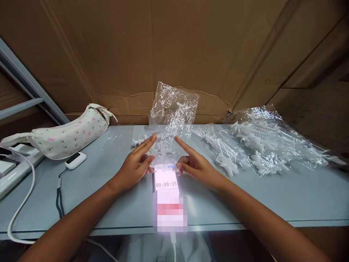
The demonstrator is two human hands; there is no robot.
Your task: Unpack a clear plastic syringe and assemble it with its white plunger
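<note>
My left hand [138, 162] hovers by the phone's upper left corner, index finger stretched forward and thumb held apart, with nothing in it. On the other side, my right hand [196, 163] points its index finger forward while its other fingers curl near the phone's upper right edge; it too holds nothing. Between and below them lies a lit phone [166, 178] reading 00:00:35, its lower screen blurred out. Just beyond my fingertips are small white plastic pieces [162, 147]. A clear plastic bag [176, 105] leans against the cardboard behind, a white piece inside it.
To the right lie clear bags of white plastic parts [256, 140]. At left are a floral pouch [72, 134], a small white device [76, 160] with a strap, and a white power strip [20, 169] with a cable. Cardboard [163, 47] walls the back of the grey table [272, 200].
</note>
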